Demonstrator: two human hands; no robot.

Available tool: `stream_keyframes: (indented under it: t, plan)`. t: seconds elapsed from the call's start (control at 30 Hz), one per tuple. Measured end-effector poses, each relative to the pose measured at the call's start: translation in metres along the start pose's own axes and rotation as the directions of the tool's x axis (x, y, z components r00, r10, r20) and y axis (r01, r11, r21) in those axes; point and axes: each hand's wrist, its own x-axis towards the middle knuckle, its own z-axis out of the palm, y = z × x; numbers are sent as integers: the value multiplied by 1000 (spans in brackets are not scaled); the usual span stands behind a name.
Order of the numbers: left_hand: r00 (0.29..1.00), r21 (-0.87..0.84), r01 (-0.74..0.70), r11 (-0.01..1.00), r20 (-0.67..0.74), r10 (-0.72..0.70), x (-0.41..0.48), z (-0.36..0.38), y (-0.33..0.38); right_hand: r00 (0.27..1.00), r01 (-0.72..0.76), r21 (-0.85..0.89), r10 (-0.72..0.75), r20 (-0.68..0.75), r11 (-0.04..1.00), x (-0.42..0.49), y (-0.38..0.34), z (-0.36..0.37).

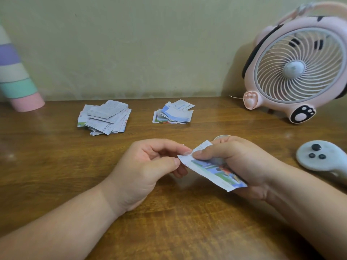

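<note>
A small stack of printed paper slips (212, 169) with a colourful picture on its face is held just above the wooden table (56, 162). My right hand (242, 164) grips the stack, thumb on top and fingers curled underneath. My left hand (148, 166) pinches the stack's left corner between thumb and forefinger. At the back of the table lie two heaps of paper pieces: a mostly black-and-white text heap (105, 117) on the left and a coloured heap (173, 112) to its right.
A pink paw-footed desk fan (298, 66) stands at the back right. A white controller (323, 156) with dark buttons lies at the right edge. A pastel striped cylinder (16, 81) leans at the back left. A round pale rim (222, 137) peeks out behind my right hand.
</note>
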Motion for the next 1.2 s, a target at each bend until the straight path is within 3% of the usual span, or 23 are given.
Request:
stream_keyframes:
  t: [0.43,0.6,0.7,0.77,0.83,0.93,1.03,1.07,1.2]
  plan:
    - [998,48,-54,997,25,53,0,0,-4,998,-45,-21,46,47,999,-2,-3,3]
    - [989,233,-147,961,20,146,4,0,-3,1000,-25,-294,20,-21,955,-2,-4,-2]
    - [984,307,-179,935,53,171,6,-4,-3,981,112,-482,-174,-86,869,-3,-7,-5]
    - [982,340,-189,921,83,171,5,-4,-3,930,245,-601,-359,-75,761,-8,-11,-8]
    - [986,374,-162,913,96,136,4,-1,-2,867,392,-680,-495,50,619,-16,-17,-8]
    - [995,377,-83,922,79,57,1,5,-2,825,508,-709,-514,236,490,-25,-16,-5]
    - [996,386,-29,922,92,-8,0,7,-3,785,442,-892,-521,336,91,-19,-5,-8]
    - [994,395,-14,919,103,-29,0,6,-3,786,421,-907,-512,346,33,-17,-3,-8]
    - [991,415,42,909,96,-90,-1,7,-2,795,435,-894,-512,325,108,-13,-6,-12]
